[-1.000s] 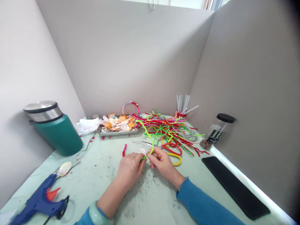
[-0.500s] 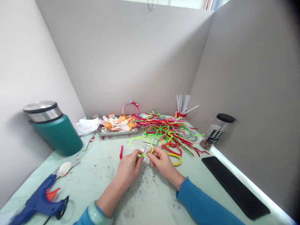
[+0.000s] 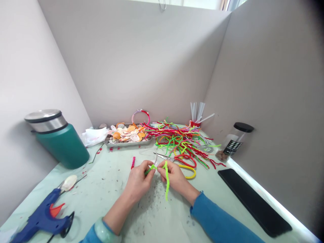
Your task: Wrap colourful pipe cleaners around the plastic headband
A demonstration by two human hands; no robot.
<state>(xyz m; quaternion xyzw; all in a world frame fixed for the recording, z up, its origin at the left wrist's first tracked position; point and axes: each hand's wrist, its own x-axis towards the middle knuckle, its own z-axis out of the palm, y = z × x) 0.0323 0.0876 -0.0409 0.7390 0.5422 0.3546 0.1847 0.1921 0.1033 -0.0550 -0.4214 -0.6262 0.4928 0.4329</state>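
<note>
Between thumb and fingers, my left hand (image 3: 138,179) pinches a thin curved ring, partly wrapped in green, of which a bare grey stretch and a pink end (image 3: 133,163) show. My right hand (image 3: 174,176) is close beside it, closed on a lime-green pipe cleaner (image 3: 167,184). The pipe cleaner runs from the ring over my right fingers, its loose end hanging down toward me. Just behind my right hand lie scissors (image 3: 185,161) with red and yellow handles, blades pointing left.
Behind are a metal tray (image 3: 126,144) of shell-like discs, a pink-red ring (image 3: 149,118) and a pile of pipe cleaners (image 3: 177,138). A green bottle (image 3: 63,145) and blue glue gun (image 3: 43,214) stand left; a jar (image 3: 233,141) and black slab (image 3: 253,200) are right.
The lime pipe cleaner's loose end has swung from behind the hands, over my right fingers, toward me. The ring's pink end has shifted slightly right and up. Both hands stay nearly in place.
</note>
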